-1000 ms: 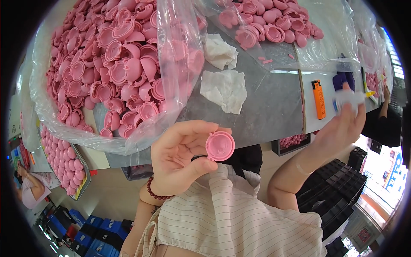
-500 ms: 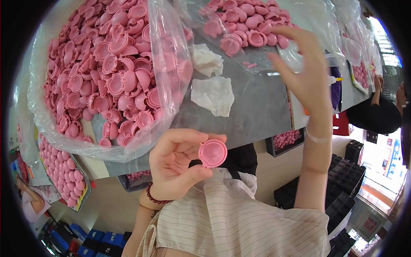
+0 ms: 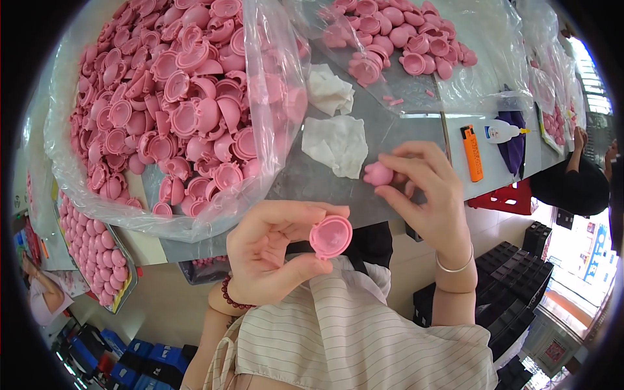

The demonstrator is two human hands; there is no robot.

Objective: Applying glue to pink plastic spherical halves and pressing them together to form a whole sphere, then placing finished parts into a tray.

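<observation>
Between thumb and forefinger, my left hand [image 3: 270,250] pinches a round pink plastic half-shell [image 3: 331,236], its hollow side facing up at me. My right hand [image 3: 429,192] is over the table edge to the right, its fingertips closed on a second pink half-shell [image 3: 378,174], whose rounded outer side shows. The two pieces are apart. Left of my hands a clear plastic bag [image 3: 273,97] lies opened wide, heaped with many pink half-shells [image 3: 175,84]. A smaller pile of pink half-shells [image 3: 416,45] rests on plastic sheeting at the far side.
Two crumpled white tissues [image 3: 335,144] lie mid-table, with small pink bits [image 3: 393,101] beyond. To the right are an orange lighter-like object [image 3: 472,153], a white glue bottle [image 3: 500,131] and a purple cloth [image 3: 513,156]. A tray of pink domes [image 3: 97,257] sits lower left.
My right hand has come back from the far pile toward my left hand and now holds a pink half-shell. My left hand keeps its piece, nearly unmoved.
</observation>
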